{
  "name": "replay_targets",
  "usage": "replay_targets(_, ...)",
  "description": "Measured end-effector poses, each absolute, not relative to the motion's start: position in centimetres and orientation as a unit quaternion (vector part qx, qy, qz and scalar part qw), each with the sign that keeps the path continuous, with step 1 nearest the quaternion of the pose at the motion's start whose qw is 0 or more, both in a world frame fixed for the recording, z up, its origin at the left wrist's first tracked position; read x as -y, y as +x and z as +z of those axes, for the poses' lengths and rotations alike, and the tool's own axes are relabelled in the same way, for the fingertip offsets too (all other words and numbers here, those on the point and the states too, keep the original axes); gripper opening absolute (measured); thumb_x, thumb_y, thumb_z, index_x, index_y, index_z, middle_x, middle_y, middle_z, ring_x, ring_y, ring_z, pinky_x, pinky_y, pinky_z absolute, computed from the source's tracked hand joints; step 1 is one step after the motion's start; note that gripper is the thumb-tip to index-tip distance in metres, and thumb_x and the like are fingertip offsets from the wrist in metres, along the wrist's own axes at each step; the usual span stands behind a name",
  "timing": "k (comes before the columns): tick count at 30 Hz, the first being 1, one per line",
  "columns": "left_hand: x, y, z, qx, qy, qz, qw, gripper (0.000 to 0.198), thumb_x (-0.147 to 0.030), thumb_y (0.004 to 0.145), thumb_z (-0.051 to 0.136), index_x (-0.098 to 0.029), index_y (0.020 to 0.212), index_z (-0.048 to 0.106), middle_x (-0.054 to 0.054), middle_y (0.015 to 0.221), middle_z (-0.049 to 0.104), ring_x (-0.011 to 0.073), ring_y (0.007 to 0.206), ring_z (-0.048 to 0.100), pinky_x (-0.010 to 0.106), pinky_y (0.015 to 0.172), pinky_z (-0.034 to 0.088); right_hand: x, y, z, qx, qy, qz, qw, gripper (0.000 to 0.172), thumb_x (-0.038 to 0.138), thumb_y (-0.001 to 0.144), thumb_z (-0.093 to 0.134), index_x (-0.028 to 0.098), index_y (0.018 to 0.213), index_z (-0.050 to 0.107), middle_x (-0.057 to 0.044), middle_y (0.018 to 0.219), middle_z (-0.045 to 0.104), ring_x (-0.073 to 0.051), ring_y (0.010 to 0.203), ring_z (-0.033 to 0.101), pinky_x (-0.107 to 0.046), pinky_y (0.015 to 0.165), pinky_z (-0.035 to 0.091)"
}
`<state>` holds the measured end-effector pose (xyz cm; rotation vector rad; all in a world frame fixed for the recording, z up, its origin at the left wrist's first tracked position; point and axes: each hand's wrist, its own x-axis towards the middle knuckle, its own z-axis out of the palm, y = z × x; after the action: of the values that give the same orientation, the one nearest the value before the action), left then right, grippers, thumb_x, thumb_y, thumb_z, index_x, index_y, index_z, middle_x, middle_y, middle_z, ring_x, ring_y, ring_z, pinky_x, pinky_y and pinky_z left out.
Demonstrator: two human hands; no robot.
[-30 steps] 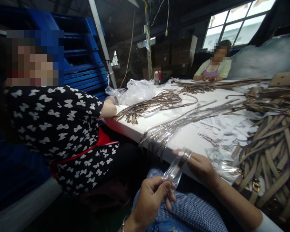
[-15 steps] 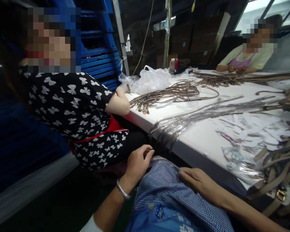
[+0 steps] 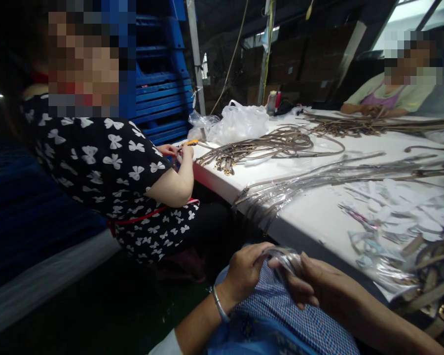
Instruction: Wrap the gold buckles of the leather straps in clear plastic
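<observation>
- white table (image 3: 318,207): long, runs off to the right, covered w/ strap piles.
- co-worker in a black bow-print top (image 3: 107,167) sits at the table's near-left end, hands by the edge w/ sth orange, too small to tell.
- 2nd person in a pale top (image 3: 395,96) at the far end, well apart.
- tan straps (image 3: 266,143) heaped mid-table; bagged straps (image 3: 318,175) in clear sleeves lie nearer, ends hanging over the table edge.
- white plastic bag (image 3: 240,121) beyond the tan heap.
- clear plastic sleeve (image 3: 286,257): over the wearer's lap, below the table edge, between both hands. looks thin, light, soft & slippery; crumples easily, prob. best pinched at the open end w/ fingertips, not mid-length.
- left hand (image 3: 246,271): fingers curled shut, pinching the sleeve's left end; bangle on the wrist.
- right hand (image 3: 313,283): closed around the sleeve's other end, thumb on top.
</observation>
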<state>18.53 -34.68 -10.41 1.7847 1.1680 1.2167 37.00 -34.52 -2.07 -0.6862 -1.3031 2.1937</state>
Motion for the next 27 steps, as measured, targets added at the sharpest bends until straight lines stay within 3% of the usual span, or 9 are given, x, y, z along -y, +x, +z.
replay_targets(5, 34.5, 18.6, -9.7, -0.406, 0.672, 0.441, 0.434, 0.039, -0.040, 0.099, 0.039, -0.015, 0.107, 0.068, 0.006, 0.081, 0.070, 0.0142, 0.070, 0.063, 0.025, 0.071, 0.049, 33.5, 38.0, -0.9, 0.535, -0.260, 0.702, 0.392, 0.047, 0.053, 0.093, 0.038, 0.030, 0.131, 0.055, -0.007, 0.088, 0.056, -0.023, 0.082, 0.058, -0.043, 0.085, 0.052)
replay_targets(8, 35.3, 18.8, -9.3, -0.380, 0.655, 0.434, 0.489, 0.040, -0.044, 0.095, 0.046, -0.014, 0.116, 0.064, 0.003, 0.071, 0.066, 0.0121, 0.060, 0.056, 0.023, 0.063, 0.044, 32.5, 38.4, 0.4, 0.582, -0.291, 0.582, 0.487, 0.048, 0.046, 0.095, 0.042, 0.034, 0.141, 0.042, -0.007, 0.098, 0.060, -0.024, 0.093, 0.061, -0.044, 0.098, 0.048)
replay_targets(10, 35.9, 18.9, -9.0, -0.375, 0.629, 0.441, 0.519, 0.039, -0.046, 0.093, 0.050, -0.013, 0.108, 0.067, 0.003, 0.067, 0.065, 0.0113, 0.059, 0.054, 0.022, 0.061, 0.042, 31.6, 38.6, 0.6, 0.644, -0.328, 0.447, 0.526, 0.045, 0.039, 0.097, 0.042, 0.031, 0.141, 0.042, -0.007, 0.107, 0.061, -0.024, 0.103, 0.061, -0.044, 0.107, 0.041)
replay_targets(14, 36.8, 18.5, -7.7, -0.339, 0.525, 0.421, 0.657, 0.045, -0.053, 0.090, 0.052, -0.010, 0.085, 0.066, 0.001, 0.056, 0.059, 0.0043, 0.039, 0.039, 0.016, 0.040, 0.029, 29.3, 39.2, -1.4, 0.808, -0.347, 0.175, 0.443, 0.036, 0.026, 0.098, 0.040, 0.023, 0.132, 0.051, -0.012, 0.124, 0.061, -0.026, 0.113, 0.060, -0.043, 0.104, 0.044)
replay_targets(17, 37.5, 17.8, -6.1, -0.323, 0.445, 0.431, 0.716, 0.045, -0.054, 0.089, 0.052, -0.011, 0.078, 0.060, -0.001, 0.050, 0.057, 0.0036, 0.031, 0.038, 0.015, 0.032, 0.025, 28.2, 39.2, -4.1, 0.883, -0.302, 0.087, 0.348, 0.041, 0.023, 0.098, 0.037, 0.019, 0.138, 0.045, -0.015, 0.111, 0.068, -0.026, 0.098, 0.067, -0.040, 0.088, 0.054)
replay_targets(20, 37.5, 16.8, -4.6, -0.347, 0.373, 0.464, 0.725, 0.043, -0.052, 0.091, 0.050, -0.013, 0.074, 0.057, -0.004, 0.044, 0.050, 0.0027, 0.029, 0.032, 0.014, 0.031, 0.021, 28.5, 38.7, -6.2, 0.920, -0.253, 0.079, 0.291, 0.041, 0.031, 0.096, 0.044, 0.015, 0.133, 0.049, -0.017, 0.110, 0.068, -0.027, 0.098, 0.066, -0.040, 0.085, 0.055)
replay_targets(23, 36.6, 15.2, -3.8, -0.405, 0.371, 0.450, 0.705, 0.045, -0.053, 0.091, 0.049, -0.013, 0.072, 0.057, -0.005, 0.043, 0.046, 0.0031, 0.031, 0.031, 0.014, 0.033, 0.021, 29.8, 38.1, -7.2, 0.931, -0.254, 0.109, 0.240, 0.027, 0.033, 0.097, 0.043, 0.017, 0.107, 0.061, -0.013, 0.092, 0.068, -0.024, 0.083, 0.065, -0.036, 0.076, 0.053)
replay_targets(25, 35.7, 14.1, -3.8, -0.492, 0.444, 0.451, 0.598, 0.044, -0.052, 0.091, 0.050, -0.014, 0.071, 0.059, -0.003, 0.048, 0.051, 0.0058, 0.037, 0.040, 0.015, 0.037, 0.030, 30.6, 37.8, -7.2, 0.904, -0.318, 0.194, 0.209, 0.031, 0.036, 0.098, 0.038, 0.019, 0.088, 0.061, -0.006, 0.076, 0.063, -0.020, 0.069, 0.059, -0.033, 0.067, 0.049)
replay_targets(27, 35.2, 13.1, -4.2, -0.582, 0.536, 0.474, 0.385, 0.034, -0.045, 0.091, 0.054, -0.015, 0.079, 0.066, 0.004, 0.066, 0.065, 0.0129, 0.059, 0.059, 0.021, 0.056, 0.047, 31.1, 37.7, -6.7, 0.835, -0.381, 0.359, 0.168, 0.040, 0.045, 0.099, 0.034, 0.019, 0.080, 0.058, -0.002, 0.067, 0.054, -0.017, 0.061, 0.053, -0.029, 0.061, 0.045)
